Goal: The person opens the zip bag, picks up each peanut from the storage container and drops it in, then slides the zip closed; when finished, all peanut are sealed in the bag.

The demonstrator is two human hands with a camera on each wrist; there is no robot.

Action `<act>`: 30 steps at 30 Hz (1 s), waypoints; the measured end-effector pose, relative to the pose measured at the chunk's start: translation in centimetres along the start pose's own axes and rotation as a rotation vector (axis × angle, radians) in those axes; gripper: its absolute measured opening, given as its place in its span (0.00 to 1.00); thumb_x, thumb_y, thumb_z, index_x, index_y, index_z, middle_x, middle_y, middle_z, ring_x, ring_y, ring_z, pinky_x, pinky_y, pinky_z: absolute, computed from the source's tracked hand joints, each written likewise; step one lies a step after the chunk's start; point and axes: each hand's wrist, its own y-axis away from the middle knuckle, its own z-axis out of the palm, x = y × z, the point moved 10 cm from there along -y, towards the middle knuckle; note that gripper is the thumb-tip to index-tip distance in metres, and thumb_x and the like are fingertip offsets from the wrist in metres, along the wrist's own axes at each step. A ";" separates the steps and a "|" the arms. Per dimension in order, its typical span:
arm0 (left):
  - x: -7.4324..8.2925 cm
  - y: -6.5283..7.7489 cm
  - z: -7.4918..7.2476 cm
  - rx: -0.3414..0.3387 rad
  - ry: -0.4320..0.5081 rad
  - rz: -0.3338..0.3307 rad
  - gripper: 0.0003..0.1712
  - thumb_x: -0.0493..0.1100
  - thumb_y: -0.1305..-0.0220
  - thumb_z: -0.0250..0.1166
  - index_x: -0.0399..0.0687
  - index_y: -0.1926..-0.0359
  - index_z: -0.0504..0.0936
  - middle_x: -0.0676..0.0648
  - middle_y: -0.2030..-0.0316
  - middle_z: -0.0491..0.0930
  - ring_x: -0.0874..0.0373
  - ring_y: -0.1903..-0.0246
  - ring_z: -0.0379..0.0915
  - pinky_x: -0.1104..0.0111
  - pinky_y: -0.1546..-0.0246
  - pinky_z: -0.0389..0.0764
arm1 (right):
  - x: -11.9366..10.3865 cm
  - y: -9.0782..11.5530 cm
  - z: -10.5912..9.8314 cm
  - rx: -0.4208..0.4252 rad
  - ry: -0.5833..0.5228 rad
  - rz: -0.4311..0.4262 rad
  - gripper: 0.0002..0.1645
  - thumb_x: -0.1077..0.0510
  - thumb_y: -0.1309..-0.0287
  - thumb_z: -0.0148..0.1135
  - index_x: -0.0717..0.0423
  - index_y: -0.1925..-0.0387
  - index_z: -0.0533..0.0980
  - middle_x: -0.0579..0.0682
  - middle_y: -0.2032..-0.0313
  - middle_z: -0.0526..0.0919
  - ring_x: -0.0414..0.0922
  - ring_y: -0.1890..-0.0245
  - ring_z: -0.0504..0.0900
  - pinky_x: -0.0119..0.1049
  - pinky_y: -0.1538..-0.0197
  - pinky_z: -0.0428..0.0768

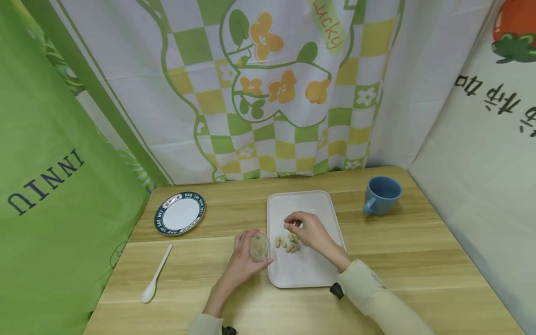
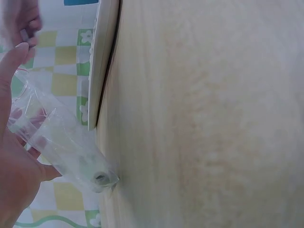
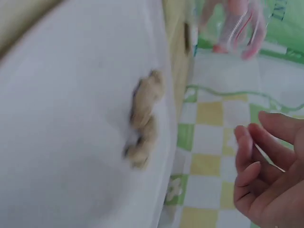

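Note:
My left hand (image 1: 247, 258) holds a clear zip bag (image 2: 61, 137) beside the tray's left edge, its red seal line showing at the mouth in the left wrist view. A small roundish thing (image 2: 101, 178) lies at the bag's bottom corner. Above the white tray (image 1: 307, 274), my right hand (image 1: 309, 229) has its fingers loosely bent; in the right wrist view, thumb and fingertips stand a little apart with nothing visible between them. Several peanuts (image 1: 290, 249) lie on the tray below this hand, towards its left side. Peanuts (image 3: 142, 109) appear blurred in the right wrist view.
A blue mug (image 1: 382, 195) stands at the back right of the wooden table (image 1: 418, 260). To the far left is a dark-rimmed plate (image 1: 181, 214), with a white spoon (image 1: 156, 277) in front of it. Patterned curtains (image 1: 284, 139) hang behind the table.

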 end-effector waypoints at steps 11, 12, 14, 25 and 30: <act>0.0 0.1 0.0 0.005 -0.004 -0.017 0.49 0.51 0.57 0.78 0.47 0.36 0.63 0.43 0.41 0.64 0.47 0.39 0.56 0.47 0.43 0.69 | 7.0 0.6 0.4 -0.093 0.245 0.236 0.04 0.64 0.49 0.68 0.60 0.68 0.82 0.48 0.75 0.79 0.43 0.73 0.76 0.38 0.70 0.74; 0.0 0.2 0.0 0.004 -0.006 -0.019 0.49 0.52 0.57 0.78 0.47 0.36 0.63 0.43 0.41 0.64 0.47 0.39 0.56 0.47 0.42 0.69 | 7.3 0.6 0.5 -0.097 0.259 0.246 0.04 0.64 0.49 0.68 0.60 0.68 0.82 0.48 0.75 0.79 0.43 0.73 0.76 0.38 0.70 0.74; 0.0 0.2 0.1 0.001 -0.005 -0.024 0.49 0.52 0.57 0.78 0.47 0.36 0.63 0.43 0.41 0.64 0.47 0.38 0.56 0.48 0.42 0.69 | 7.8 0.7 0.7 -0.102 0.282 0.261 0.04 0.64 0.48 0.68 0.59 0.69 0.82 0.49 0.74 0.79 0.44 0.72 0.77 0.39 0.69 0.75; 0.1 0.2 0.1 0.004 -0.003 -0.016 0.48 0.52 0.57 0.77 0.46 0.36 0.64 0.43 0.41 0.66 0.47 0.38 0.56 0.48 0.42 0.69 | 8.4 0.7 1.1 -0.114 0.310 0.274 0.04 0.62 0.49 0.69 0.55 0.75 0.81 0.48 0.74 0.81 0.45 0.72 0.79 0.43 0.68 0.77; 0.1 0.2 0.2 0.002 -0.013 -0.015 0.48 0.52 0.56 0.77 0.47 0.36 0.64 0.44 0.41 0.65 0.48 0.38 0.56 0.49 0.42 0.69 | 8.3 0.7 0.8 -0.100 0.320 0.263 0.03 0.64 0.49 0.68 0.58 0.72 0.80 0.51 0.72 0.82 0.48 0.70 0.80 0.43 0.67 0.78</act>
